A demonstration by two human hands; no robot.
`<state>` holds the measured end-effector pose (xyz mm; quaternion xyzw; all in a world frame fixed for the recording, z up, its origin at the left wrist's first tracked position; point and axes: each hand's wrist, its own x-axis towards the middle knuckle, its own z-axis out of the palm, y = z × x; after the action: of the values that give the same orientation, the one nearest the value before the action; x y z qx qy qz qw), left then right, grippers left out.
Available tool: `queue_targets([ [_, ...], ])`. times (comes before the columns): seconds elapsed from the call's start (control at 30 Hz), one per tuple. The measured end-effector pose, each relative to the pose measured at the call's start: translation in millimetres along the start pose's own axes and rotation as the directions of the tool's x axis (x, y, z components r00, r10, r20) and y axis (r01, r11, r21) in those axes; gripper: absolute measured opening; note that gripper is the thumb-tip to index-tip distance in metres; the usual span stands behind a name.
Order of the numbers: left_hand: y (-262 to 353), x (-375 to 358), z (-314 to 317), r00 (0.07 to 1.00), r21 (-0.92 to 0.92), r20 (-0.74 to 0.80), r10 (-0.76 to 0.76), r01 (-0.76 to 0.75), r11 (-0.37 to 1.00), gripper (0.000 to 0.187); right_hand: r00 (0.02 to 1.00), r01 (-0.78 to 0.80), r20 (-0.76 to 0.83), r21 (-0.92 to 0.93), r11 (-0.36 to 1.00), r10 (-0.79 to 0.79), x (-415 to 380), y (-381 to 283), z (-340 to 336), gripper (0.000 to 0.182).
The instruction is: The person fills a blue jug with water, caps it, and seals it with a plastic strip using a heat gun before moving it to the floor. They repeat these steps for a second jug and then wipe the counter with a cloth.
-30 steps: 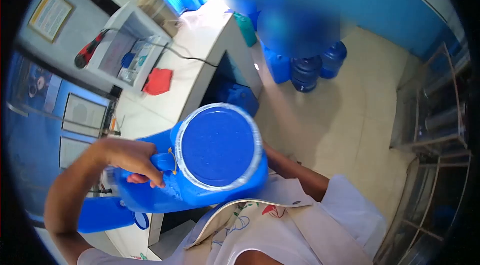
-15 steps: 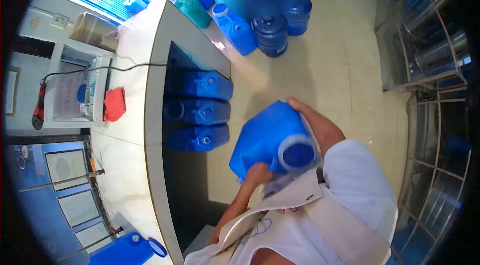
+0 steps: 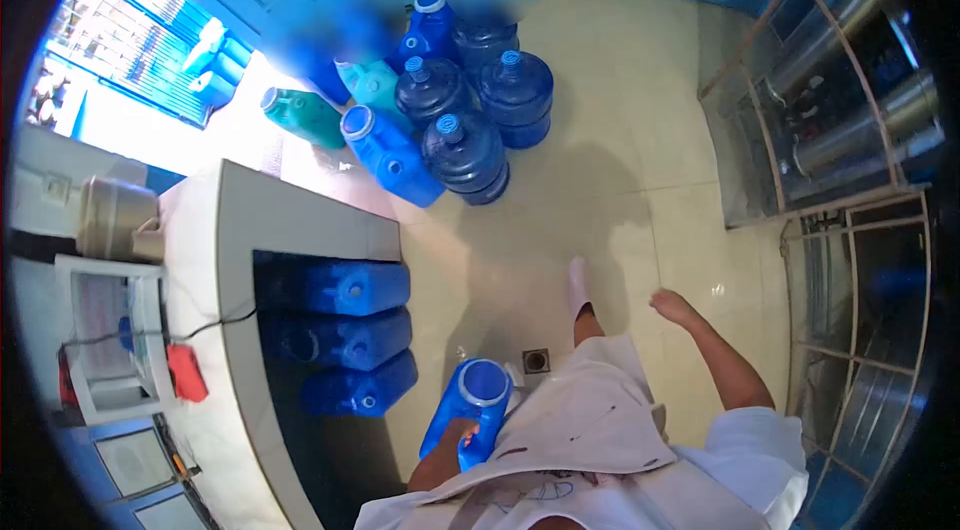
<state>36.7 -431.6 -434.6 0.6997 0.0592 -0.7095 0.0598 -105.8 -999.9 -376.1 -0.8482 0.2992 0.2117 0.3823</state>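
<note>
A blue rectangular water jug [image 3: 458, 417] hangs low at my left side, its round mouth ringed by a pale rim and facing up. My left hand [image 3: 462, 433] is closed around its handle. Out to the right, my right hand [image 3: 676, 309] hangs over the tiled floor with its fingers curled and nothing visible in them. It is well apart from the jug. A pale apron covers my front, and one foot in a white boot [image 3: 578, 285] is forward on the floor.
Several blue jugs lie in a shelf opening [image 3: 360, 290] under the white counter [image 3: 215, 330]. Ahead stand round water bottles [image 3: 466, 160], a blue jug [image 3: 390, 155] and a green jug [image 3: 303, 118]. A metal rack [image 3: 860, 195] lines the right side. A floor drain [image 3: 536, 361] lies near my feet.
My right hand has let go of the jug and swung out to the right. The jug is now lower at my left, in my left hand alone. My view has shifted toward the far bottles.
</note>
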Motion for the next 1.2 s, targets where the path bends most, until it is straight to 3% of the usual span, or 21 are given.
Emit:
queue_targets([
  [0.03, 18, -7, -1, 0.997, -0.277, -0.023, -0.077, 0.067, 0.959, 0.017, 0.997, 0.069, 0.037, -0.093, 0.993, -0.065, 10, 52, 12, 0.026],
  [0.1, 61, 1, -7, 0.997, -0.382, -0.049, -0.058, 0.035, 0.924, 0.017, 0.989, 0.133, 0.085, -0.185, 0.974, -0.119, 43, 93, -7, 0.024],
  [0.17, 97, -6, -19, 0.996, -0.567, -0.066, -0.054, 0.007, 0.824, 0.017, 0.856, -0.506, 0.280, 0.275, 0.818, 0.435, 55, 81, -20, 0.018],
  [0.2, 124, 5, -32, 0.996, -0.561, -0.066, -0.057, 0.010, 0.828, 0.017, 0.854, -0.510, 0.282, 0.281, 0.813, 0.438, 79, 92, -26, 0.018],
  [0.23, 150, 18, -41, 0.997, -0.517, -0.064, -0.044, 0.005, 0.856, 0.017, 0.967, -0.023, 0.251, -0.048, 0.999, 0.034, 107, 115, -25, 0.018],
  [0.27, 177, 26, -48, 0.998, -0.475, -0.061, -0.033, 0.000, 0.880, 0.016, 0.859, 0.484, 0.361, -0.345, 0.805, -0.362, 126, 132, -28, 0.019],
  [0.3, 213, 27, -59, 0.997, -0.427, -0.072, 0.042, -0.069, 0.902, 0.017, 0.966, 0.059, 0.254, -0.061, 0.996, -0.042, 137, 110, -47, 0.019],
  [0.33, 251, 28, -67, 0.990, -0.377, -0.078, 0.118, -0.139, 0.916, 0.018, 0.915, -0.374, 0.259, 0.253, 0.892, 0.310, 153, 82, -71, 0.019],
  [0.4, 308, 81, -80, 0.971, -0.354, -0.123, 0.206, -0.237, 0.905, 0.019, 0.998, 0.057, 0.042, 0.008, 0.998, -0.057, 191, 83, -94, 0.023],
  [0.47, 406, 102, -114, 0.991, 0.007, -0.030, 0.129, -0.128, 0.992, 0.017, 0.999, -0.030, -0.023, 0.182, 0.983, 0.035, 210, 60, -140, 0.025],
  [0.53, 483, 124, -133, 0.982, -0.195, -0.122, 0.146, -0.168, 0.966, 0.016, 0.989, -0.107, -0.064, 0.330, 0.938, 0.136, 213, 64, -180, 0.026],
  [0.57, 481, 191, -140, 0.880, -0.241, -0.183, 0.438, -0.472, 0.848, 0.017, 0.984, -0.029, -0.147, 0.440, 0.898, 0.103, 215, 83, -203, 0.027],
  [0.63, 569, 186, -163, 0.406, 0.202, -0.224, 0.886, -0.870, 0.450, 0.032, 0.968, 0.047, -0.228, 0.566, 0.823, 0.102, 212, 93, -203, 0.027],
  [0.67, 637, 164, -168, 0.733, -0.066, -0.277, 0.622, -0.660, 0.748, 0.030, 0.959, -0.084, -0.198, 0.482, 0.872, 0.201, 207, 102, -228, 0.028],
  [0.73, 725, 186, -189, 0.613, 0.020, -0.466, 0.638, -0.713, 0.701, 0.026, 0.940, -0.232, -0.140, 0.403, 0.885, 0.311, 193, 119, -220, 0.030],
  [0.87, 841, 149, -246, 0.227, 0.393, -0.450, 0.864, -0.818, 0.419, 0.045, 0.905, -0.304, -0.202, 0.309, 0.901, 0.375, 169, 151, -232, 0.027],
  [0.93, 848, 106, -261, 0.392, 0.236, -0.401, 0.828, -0.829, 0.507, 0.045, 0.905, -0.335, -0.117, 0.401, 0.853, 0.410, 159, 147, -223, 0.026],
  [1.0, 833, 68, -262, 0.520, 0.083, -0.338, 0.784, -0.814, 0.575, 0.044, 0.897, -0.413, -0.097, 0.161, 0.897, 0.430, 161, 160, -218, 0.029],
  [1.07, 781, 51, -250, -0.037, 0.555, -0.418, 0.908, -0.801, 0.223, 0.044, 0.926, -0.354, -0.080, 0.153, 0.922, 0.369, 174, 141, -222, 0.032],
  [1.13, 722, 62, -247, 0.295, 0.250, -0.337, 0.894, -0.887, 0.388, 0.044, 0.961, -0.255, -0.072, 0.143, 0.956, 0.267, 188, 102, -226, 0.035],
  [1.2, 647, -11, -235, 0.436, 0.082, -0.328, 0.838, -0.871, 0.485, 0.041, 0.989, -0.099, -0.107, 0.067, 0.993, 0.106, 208, 56, -228, 0.035],
])
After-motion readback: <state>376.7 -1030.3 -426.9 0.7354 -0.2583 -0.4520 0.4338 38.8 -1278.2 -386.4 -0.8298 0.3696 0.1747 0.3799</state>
